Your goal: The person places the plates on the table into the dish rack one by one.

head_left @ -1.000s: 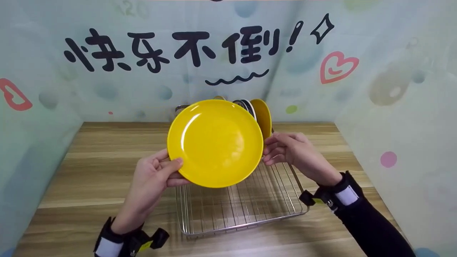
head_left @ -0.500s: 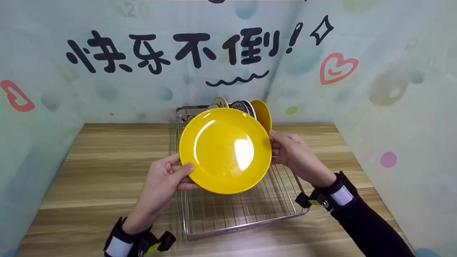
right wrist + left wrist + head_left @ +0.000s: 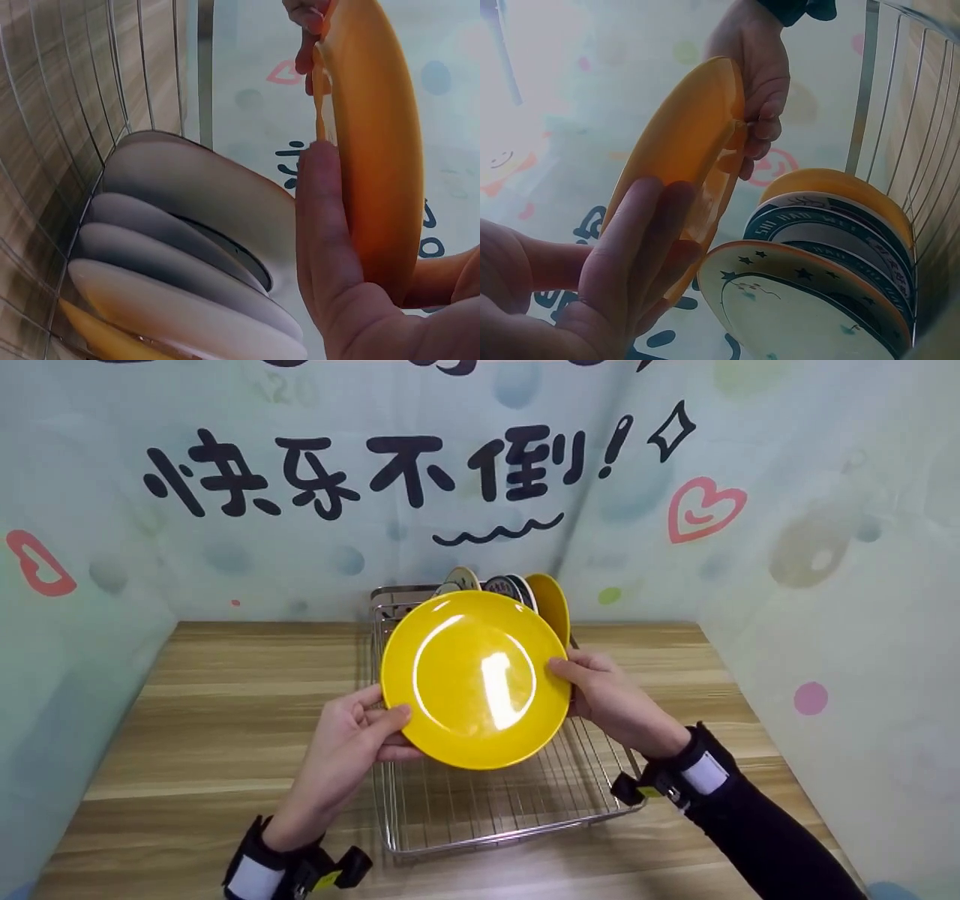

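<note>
A round yellow plate (image 3: 465, 720) is held up over the wire rack, its face tilted toward the head camera. My left hand (image 3: 352, 746) grips its lower left edge, thumb on the face and fingers behind. On the opposite edge my right hand (image 3: 611, 694) pinches the rim the same way. The left wrist view shows the yellow plate (image 3: 667, 135) nearly edge-on, with the left fingers (image 3: 634, 247) spread along its underside. From the right wrist, the right fingers (image 3: 322, 225) lie against the back of the yellow plate (image 3: 379, 150).
The metal wire rack (image 3: 517, 834) stands on the wooden table (image 3: 225, 697). Several plates stand upright at its back: another yellow plate (image 3: 551, 604), white-and-dark plates (image 3: 832, 217), and a star-patterned one (image 3: 810, 277). A printed cloth backdrop (image 3: 300, 547) surrounds the table behind and at the sides.
The yellow plate has moved slightly right and down with my left hand. My right hand has come from beside the rim to gripping it, thumb now on the face.
</note>
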Demonstrator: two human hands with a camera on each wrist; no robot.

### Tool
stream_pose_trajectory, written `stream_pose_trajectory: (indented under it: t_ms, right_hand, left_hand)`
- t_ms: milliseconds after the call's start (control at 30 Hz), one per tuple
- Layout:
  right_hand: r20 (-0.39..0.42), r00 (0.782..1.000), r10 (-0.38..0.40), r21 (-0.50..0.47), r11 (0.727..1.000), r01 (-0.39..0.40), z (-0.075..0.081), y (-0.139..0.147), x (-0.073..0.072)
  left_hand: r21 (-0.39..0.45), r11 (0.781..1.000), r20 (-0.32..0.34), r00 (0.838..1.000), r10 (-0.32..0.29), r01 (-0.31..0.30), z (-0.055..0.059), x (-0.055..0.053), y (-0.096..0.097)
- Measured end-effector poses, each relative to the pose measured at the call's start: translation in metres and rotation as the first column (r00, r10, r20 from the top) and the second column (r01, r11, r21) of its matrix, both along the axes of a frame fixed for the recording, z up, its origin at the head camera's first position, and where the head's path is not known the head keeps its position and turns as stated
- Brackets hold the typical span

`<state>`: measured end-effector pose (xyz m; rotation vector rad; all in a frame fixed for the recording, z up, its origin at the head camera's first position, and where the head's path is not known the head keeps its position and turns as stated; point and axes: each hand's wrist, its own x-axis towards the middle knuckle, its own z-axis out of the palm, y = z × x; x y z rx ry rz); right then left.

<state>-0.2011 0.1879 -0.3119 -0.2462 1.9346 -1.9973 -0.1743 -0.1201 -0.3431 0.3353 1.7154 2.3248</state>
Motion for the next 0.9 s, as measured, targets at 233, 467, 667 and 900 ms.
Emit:
stream_pose_trajectory:
  t_ms: [233,467,667,900]
  right_hand:
    - [0.036,0.999,-0.037,-0.107,0.993,0.041,0.0,-0.004,0.001]
    - [0.012,0.999,-0.051,-0.107,0.993,0.052,0.002,-0.004,0.005]
    - [0.024,0.998,-0.062,-0.118,0.991,0.065,0.004,-0.006,0.007]
    - [0.029,0.995,-0.092,-0.14,0.986,0.095,0.01,-0.01,0.01]
  left_hand:
    - [0.007,1.0,-0.005,1.0,-0.002,0.002,-0.002,-0.002,0.002]
    - [0.015,1.0,-0.019,1.0,-0.012,0.012,-0.002,-0.003,0.001]
    - [0.011,1.0,-0.016,1.0,-0.011,0.011,-0.002,-0.003,-0.001]
    - [-0.009,1.0,-0.004,1.0,-0.022,0.022,0.001,-0.004,-0.006]
